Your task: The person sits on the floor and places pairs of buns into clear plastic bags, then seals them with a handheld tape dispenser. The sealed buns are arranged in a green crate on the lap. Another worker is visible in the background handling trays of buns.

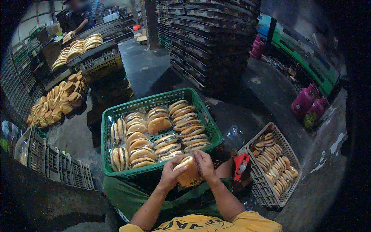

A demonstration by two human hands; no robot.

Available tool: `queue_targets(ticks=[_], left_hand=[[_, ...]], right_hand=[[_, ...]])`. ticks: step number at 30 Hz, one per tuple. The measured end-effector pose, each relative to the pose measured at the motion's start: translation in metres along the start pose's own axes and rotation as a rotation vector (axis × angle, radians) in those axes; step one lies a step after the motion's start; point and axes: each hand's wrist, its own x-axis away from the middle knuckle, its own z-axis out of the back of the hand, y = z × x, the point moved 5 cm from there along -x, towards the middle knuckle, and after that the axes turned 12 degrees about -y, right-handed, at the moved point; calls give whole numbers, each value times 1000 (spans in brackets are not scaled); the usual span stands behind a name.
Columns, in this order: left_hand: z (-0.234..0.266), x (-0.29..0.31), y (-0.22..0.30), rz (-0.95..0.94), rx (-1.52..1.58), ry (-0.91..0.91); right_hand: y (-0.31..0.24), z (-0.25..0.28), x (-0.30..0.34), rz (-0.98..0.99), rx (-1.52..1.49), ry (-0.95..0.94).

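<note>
A tall stack of dark, scuffed, shallow rectangular trays (208, 42) stands on the grey floor beyond the work area. To the left, a broad heap of loose, golden-brown, round buns (58, 101) spreads out, some flat and some on edge. Nearest the person is a green, rectangular, lattice-walled plastic crate (133, 174), which holds clear-wrapped buns with dark filling (188, 120), set close together in columns (two packets at its left side stand on edge). To its right sits a smaller, tilted, grey-beige, slatted plastic crate (259, 191) with rows of pale-brown filled buns (276, 164) inside. A pink, rounded gas cylinder (305, 101) stands farther right.

The left hand (172, 173) grips a golden bun in a clear, dark-printed wrapper (189, 177), its thumb laid over the near face and its other fingers curled around the left side. The right hand (205, 165) has its fingers bent in, pinching the wrapper at the upper right edge. The packet is held above the lap, just on the near side of the green crate. A small, bright-red, elongated object (242, 161) lies beside the grey-beige crate.
</note>
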Motion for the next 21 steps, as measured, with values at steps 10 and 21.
queue_targets(ticks=[10,21], left_hand=[[2,4,16,-103,-231,170],[-9,-18,8,-49,-212,126]], right_hand=[[-27,-16,26,252,6,30],[-39,0,31,159,3,5]])
